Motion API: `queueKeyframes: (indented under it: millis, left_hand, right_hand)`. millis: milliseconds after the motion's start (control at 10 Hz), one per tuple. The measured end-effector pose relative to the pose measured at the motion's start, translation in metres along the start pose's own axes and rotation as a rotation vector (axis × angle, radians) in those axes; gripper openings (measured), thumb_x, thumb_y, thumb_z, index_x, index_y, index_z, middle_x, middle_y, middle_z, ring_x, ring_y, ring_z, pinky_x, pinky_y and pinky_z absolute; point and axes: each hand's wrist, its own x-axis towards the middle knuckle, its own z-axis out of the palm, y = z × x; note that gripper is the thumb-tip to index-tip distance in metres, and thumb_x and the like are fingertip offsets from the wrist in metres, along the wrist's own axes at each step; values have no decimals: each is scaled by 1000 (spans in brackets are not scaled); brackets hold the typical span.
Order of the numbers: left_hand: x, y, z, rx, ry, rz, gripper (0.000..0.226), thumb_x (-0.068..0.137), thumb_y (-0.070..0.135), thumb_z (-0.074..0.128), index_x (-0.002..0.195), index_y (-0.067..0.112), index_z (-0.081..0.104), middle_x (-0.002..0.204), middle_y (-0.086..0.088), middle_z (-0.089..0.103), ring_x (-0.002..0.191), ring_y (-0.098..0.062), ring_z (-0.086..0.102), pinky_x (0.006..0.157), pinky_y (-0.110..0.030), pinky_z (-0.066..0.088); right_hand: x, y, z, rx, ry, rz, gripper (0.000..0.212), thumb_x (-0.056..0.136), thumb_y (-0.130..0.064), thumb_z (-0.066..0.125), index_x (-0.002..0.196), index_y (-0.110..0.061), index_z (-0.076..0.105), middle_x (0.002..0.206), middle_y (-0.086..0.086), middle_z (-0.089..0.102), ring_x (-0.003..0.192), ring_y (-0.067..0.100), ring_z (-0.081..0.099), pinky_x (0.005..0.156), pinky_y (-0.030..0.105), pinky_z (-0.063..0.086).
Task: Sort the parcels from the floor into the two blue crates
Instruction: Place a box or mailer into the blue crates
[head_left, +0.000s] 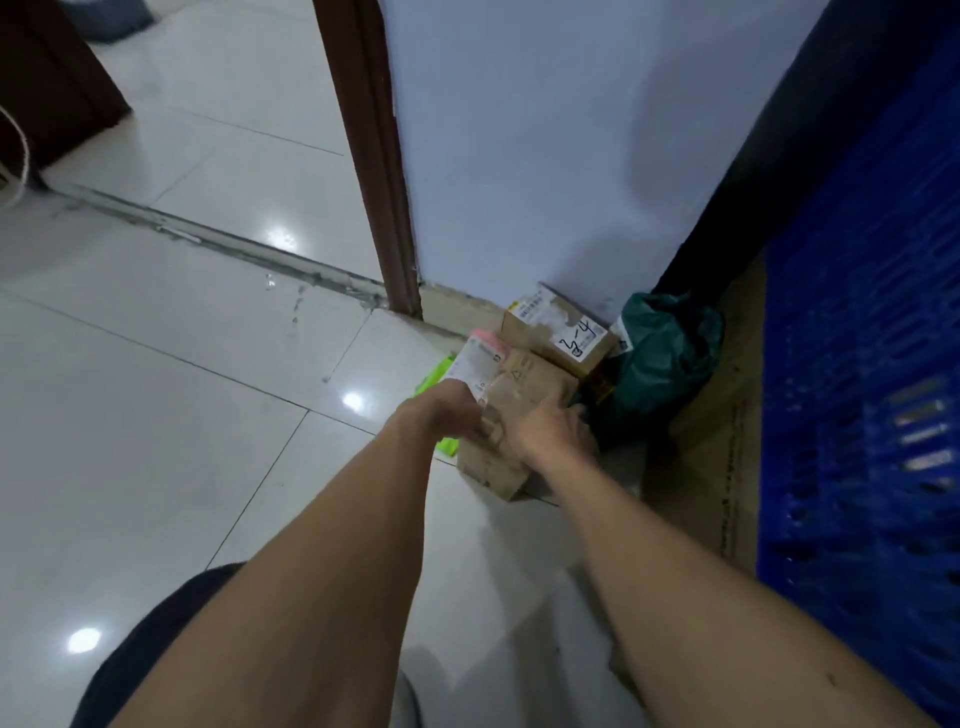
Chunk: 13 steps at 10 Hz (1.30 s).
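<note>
Reaching into the corner pile, both hands are clasping the brown parcel (517, 397) lying on the floor (156, 415); the left hand (451, 411) is gripping its labelled end, the right hand (551, 432) seemingly wrapping the opposite side, readying a lift toward the blue crate (857, 364) alongside.

The glossy tiled floor (156, 415) carries a brown box (524, 387), a labelled box (558, 332) (pen-marked) and a green bag (660, 358).

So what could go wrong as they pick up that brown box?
The pink-edged parcel lies against the brown box that the left hand and right hand hold, so it may slide off when lifted. The labelled box and green bag crowd it closely and might get knocked.
</note>
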Motion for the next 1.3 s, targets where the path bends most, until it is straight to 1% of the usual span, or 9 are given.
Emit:
queueKeyframes:
  millis: [100, 200, 400, 500, 800, 900, 1000, 1100, 1300]
  left_hand:
    - [-9, 7, 1, -221, -83, -76, 28, 94, 17, 47, 111, 7, 67, 106, -7, 72, 92, -22, 71, 86, -36, 54]
    - [-36, 19, 1, -351, -163, -136, 27, 92, 23, 55, 113, 9, 67, 107, -6, 74, 88, -20, 71, 82, -31, 50]
    - [-97, 36, 20, -559, -170, -178, 19, 102, 15, 41, 97, 17, 59, 106, -5, 59, 72, -9, 57, 62, -23, 45]
    - [-114, 42, 33, -673, -146, -199, 16, 101, 14, 44, 109, 14, 58, 108, -7, 56, 72, -9, 55, 62, -22, 47]
    - [-187, 107, -19, -767, -119, -202, 42, 95, -8, 36, 128, 3, 60, 115, -11, 64, 97, -20, 57, 52, -11, 49]
    - [-221, 139, -51, -720, -158, -179, 39, 97, -4, 38, 132, 2, 55, 125, -13, 63, 104, -24, 60, 87, -30, 51]
    - [-265, 167, -87, -713, -176, -141, 40, 96, -6, 37, 133, -1, 52, 123, -14, 61, 111, -29, 59, 95, -34, 47]
    - [-315, 193, -125, -711, -245, -89, 32, 102, -3, 37, 130, 2, 52, 109, -8, 56, 97, -19, 57, 83, -23, 50]
    - [-394, 235, -189, -594, -280, 99, 30, 102, -4, 33, 80, 6, 51, 59, -4, 58, 40, -5, 55, 45, -15, 45]
  right_hand:
    - [3, -8, 4, 29, 30, 88, 132, 66, -86, 60, 156, -6, 5, 138, 21, 36, 125, 39, 47, 98, 42, 43]
    - [-4, -5, -2, 29, 1, 159, 148, 58, -86, 67, 155, 1, -4, 144, 25, 31, 131, 38, 42, 101, 41, 41]
    - [-38, 8, -20, 92, -69, 256, 142, 69, -68, 75, 155, 2, -13, 150, 29, 26, 134, 40, 40, 104, 42, 40]
    - [-49, 16, -27, 91, -64, 317, 136, 72, -64, 75, 156, 0, -11, 150, 27, 28, 134, 40, 40, 102, 44, 41]
    - [-114, -1, -109, 110, -35, 360, 131, 72, -66, 74, 158, -8, -6, 151, 23, 26, 134, 39, 39, 102, 45, 40]
    - [-144, -12, -156, 106, -16, 361, 131, 72, -69, 71, 157, -7, -8, 152, 23, 28, 131, 39, 43, 100, 45, 45]
    - [-183, -26, -212, 121, -20, 346, 131, 71, -71, 69, 157, -10, -8, 150, 24, 30, 130, 39, 44, 96, 44, 46]
    - [-232, -38, -267, 147, -22, 301, 129, 73, -72, 67, 157, -11, -9, 154, 24, 24, 135, 41, 39, 101, 47, 44]
    - [-319, -45, -359, 252, -24, 285, 127, 72, -76, 64, 158, -17, -8, 159, 19, 18, 140, 40, 33, 107, 51, 38]
